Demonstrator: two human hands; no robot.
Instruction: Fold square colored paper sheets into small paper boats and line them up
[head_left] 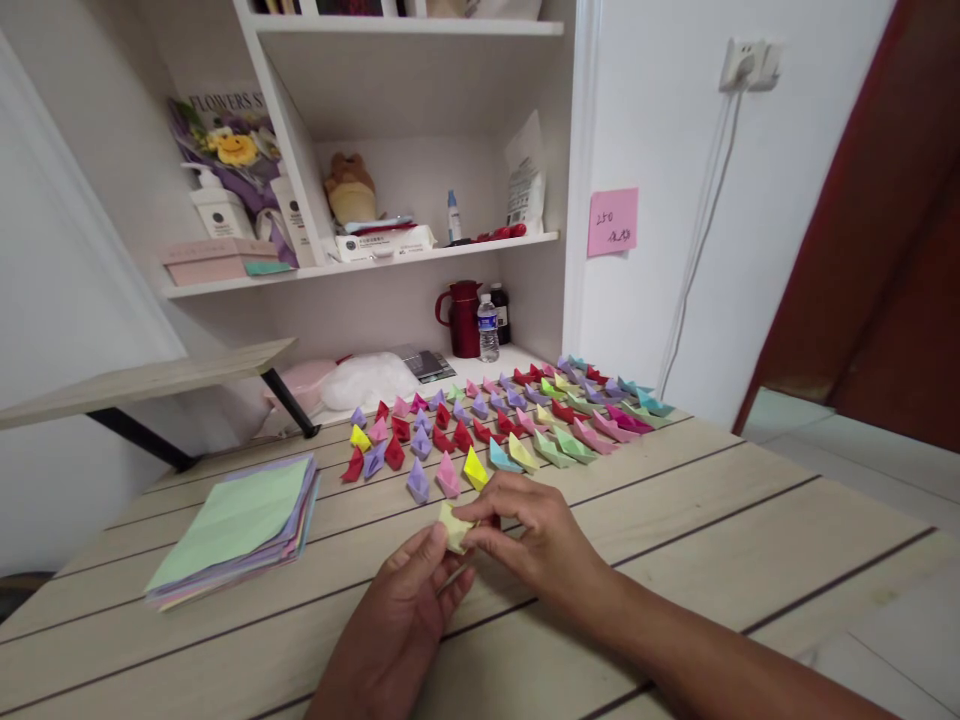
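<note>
Head view. Reference landmark: the rows of folded paper boats (462, 437), set out on the wooden-slat desk (697, 520).

Workpiece: one pale yellow folded paper piece (453, 530), held in front of the near row of paper boats. The left hand (405, 605) pinches its left side between thumb and fingers. The right hand (536, 535) pinches its right side between thumb and forefinger. The exact fold appears partly covered by the fingers and cannot be confirmed.

Surroundings: a stack of coloured paper sheets (232, 515), pale green sheet uppermost, lies left of the paper boats. A raised wooden platform (150, 378) on black legs stands farther left and behind. Behind the paper boats are a clear plastic bag (371, 380), a dark red jug (466, 325), a water bottle (488, 338) with a blue label and a dark bottle (501, 310). A pink sticky note (613, 222) is fixed to the wall above the boats' right portion.
</note>
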